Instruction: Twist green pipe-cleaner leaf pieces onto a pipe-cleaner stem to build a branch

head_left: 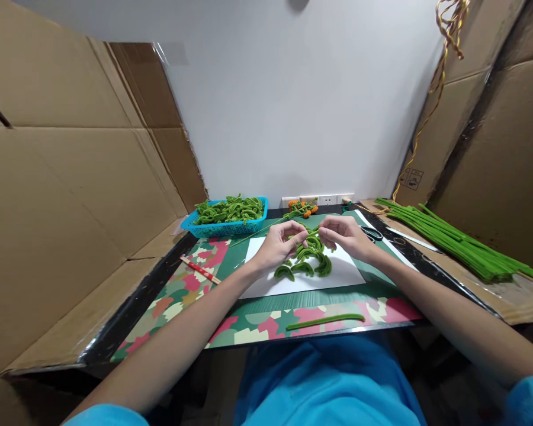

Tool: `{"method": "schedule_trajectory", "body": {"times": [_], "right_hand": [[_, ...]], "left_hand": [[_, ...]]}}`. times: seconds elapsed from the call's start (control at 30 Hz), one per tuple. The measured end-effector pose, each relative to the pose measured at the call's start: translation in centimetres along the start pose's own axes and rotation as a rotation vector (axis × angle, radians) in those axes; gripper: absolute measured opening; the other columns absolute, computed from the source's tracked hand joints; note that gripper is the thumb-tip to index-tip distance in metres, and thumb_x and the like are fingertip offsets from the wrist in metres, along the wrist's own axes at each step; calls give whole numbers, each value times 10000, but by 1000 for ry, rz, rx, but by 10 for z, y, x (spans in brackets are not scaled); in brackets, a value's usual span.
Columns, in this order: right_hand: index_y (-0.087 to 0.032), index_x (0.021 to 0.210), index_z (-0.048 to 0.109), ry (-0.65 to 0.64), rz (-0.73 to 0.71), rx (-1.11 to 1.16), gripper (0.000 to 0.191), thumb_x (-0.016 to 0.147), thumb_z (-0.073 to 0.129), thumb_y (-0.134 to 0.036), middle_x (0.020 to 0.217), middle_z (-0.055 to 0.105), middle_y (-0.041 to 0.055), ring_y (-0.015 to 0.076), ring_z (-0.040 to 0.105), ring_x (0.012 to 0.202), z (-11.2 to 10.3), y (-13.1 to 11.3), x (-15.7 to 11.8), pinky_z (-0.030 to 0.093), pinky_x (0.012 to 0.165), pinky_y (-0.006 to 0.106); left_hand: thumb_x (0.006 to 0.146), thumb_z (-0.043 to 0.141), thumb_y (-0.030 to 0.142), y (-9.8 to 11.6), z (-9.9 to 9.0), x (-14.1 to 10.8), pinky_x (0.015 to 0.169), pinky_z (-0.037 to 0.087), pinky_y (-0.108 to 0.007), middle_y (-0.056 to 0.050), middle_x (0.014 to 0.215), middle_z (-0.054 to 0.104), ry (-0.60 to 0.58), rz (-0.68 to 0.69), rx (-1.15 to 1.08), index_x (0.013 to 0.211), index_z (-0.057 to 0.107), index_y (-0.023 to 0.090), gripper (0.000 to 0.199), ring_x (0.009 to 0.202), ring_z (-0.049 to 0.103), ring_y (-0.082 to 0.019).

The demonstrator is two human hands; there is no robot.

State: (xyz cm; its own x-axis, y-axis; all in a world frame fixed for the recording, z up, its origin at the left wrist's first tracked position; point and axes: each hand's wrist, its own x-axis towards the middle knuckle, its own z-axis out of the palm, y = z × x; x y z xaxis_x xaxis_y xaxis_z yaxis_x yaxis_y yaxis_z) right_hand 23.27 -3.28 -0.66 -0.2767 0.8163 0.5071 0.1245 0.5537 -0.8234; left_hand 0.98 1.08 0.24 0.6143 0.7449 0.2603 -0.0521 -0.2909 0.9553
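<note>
Both of my hands meet above a white sheet of paper (266, 285) in the middle of the table. My left hand (285, 239) pinches one end of a short green pipe cleaner (313, 233). The other end sits between the fingertips of my right hand (343, 235). Below them, several curled green pipe cleaner pieces (302, 268) lie in a loose pile on the paper, partly hidden by my fingers. A single straight green pipe cleaner (326, 321) rests near the table's front edge.
A blue basket (224, 228) heaped with curled green pieces stands at the back left. Chopsticks in a red wrapper (201, 270) lie left. Orange flowers (308, 210), black-handled scissors (372, 234) and a bundle of green pipe cleaners (457, 239) are behind and right. Cardboard walls flank both sides.
</note>
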Motion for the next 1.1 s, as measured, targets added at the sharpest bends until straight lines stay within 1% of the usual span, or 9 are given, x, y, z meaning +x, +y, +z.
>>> {"method": "schedule_trajectory", "body": {"times": [0.1, 0.23, 0.3, 0.43, 0.6, 0.7, 0.8, 0.9, 1.1], "right_hand": [[-178, 833, 676, -31, 54, 136, 397, 923, 720, -562, 687, 663, 8, 120, 576, 508, 1, 6, 3, 458, 470, 250], [-177, 795, 688, -38, 89, 231, 365, 924, 733, -516, 640, 656, 1, 121, 581, 495, 0, 14, 5, 451, 472, 247], [-175, 764, 709, 2, 73, 207, 357, 911, 750, -498, 621, 653, 5, 119, 549, 491, 0, 16, 5, 427, 472, 252], [-169, 723, 758, 131, -15, 30, 376, 895, 760, -503, 610, 656, 25, 116, 474, 502, 0, 16, 4, 365, 471, 267], [-182, 706, 745, 205, -65, -107, 395, 915, 726, -516, 606, 632, 25, 135, 472, 524, 2, 12, 3, 349, 484, 282], [-188, 708, 713, 216, -54, -81, 399, 916, 721, -528, 625, 637, 24, 136, 480, 535, 1, 13, 4, 361, 497, 280], [-190, 714, 679, 245, -47, -4, 402, 910, 729, -537, 613, 620, 10, 116, 432, 502, -1, 15, 5, 316, 473, 267], [-194, 706, 664, 268, -44, 25, 416, 914, 727, -549, 611, 608, 7, 105, 391, 480, -1, 14, 5, 273, 451, 267], [-201, 681, 660, 277, -43, 40, 479, 913, 711, -617, 581, 578, 7, 103, 382, 449, 6, 8, 6, 268, 420, 272]], "left_hand": [[826, 827, 543, 2, 1, -1, 377, 291, -180, 0, 733, 676, -22, 4, -25, 957, 631, 146, 462, 394, 406, -23], [833, 820, 545, 3, 3, -2, 360, 283, -179, -8, 736, 691, -20, 5, -10, 964, 640, 144, 459, 380, 422, -27], [826, 826, 544, 3, 4, -2, 359, 282, -181, -14, 740, 697, 0, 17, -5, 958, 651, 141, 459, 382, 422, -28], [810, 843, 533, 2, 6, -1, 371, 274, -183, -16, 710, 691, 54, 31, -19, 929, 666, 136, 451, 390, 392, -25], [826, 832, 522, 1, 8, -1, 371, 265, -181, -30, 719, 705, 71, 39, -21, 915, 672, 133, 430, 394, 390, -24], [844, 815, 515, 1, 8, -2, 357, 285, -182, -28, 752, 721, 70, 23, -36, 970, 680, 135, 422, 370, 403, -23], [855, 808, 502, 0, 7, -3, 353, 331, -187, -44, 828, 755, 66, 4, -57, 1031, 680, 140, 422, 361, 439, -28], [846, 817, 495, 0, 6, -3, 350, 355, -191, -51, 825, 764, 83, 22, -45, 996, 677, 134, 415, 355, 459, -36], [844, 807, 529, -1, 3, -2, 337, 342, -184, -47, 782, 755, 120, 43, -16, 898, 670, 130, 425, 347, 457, -38]]}}
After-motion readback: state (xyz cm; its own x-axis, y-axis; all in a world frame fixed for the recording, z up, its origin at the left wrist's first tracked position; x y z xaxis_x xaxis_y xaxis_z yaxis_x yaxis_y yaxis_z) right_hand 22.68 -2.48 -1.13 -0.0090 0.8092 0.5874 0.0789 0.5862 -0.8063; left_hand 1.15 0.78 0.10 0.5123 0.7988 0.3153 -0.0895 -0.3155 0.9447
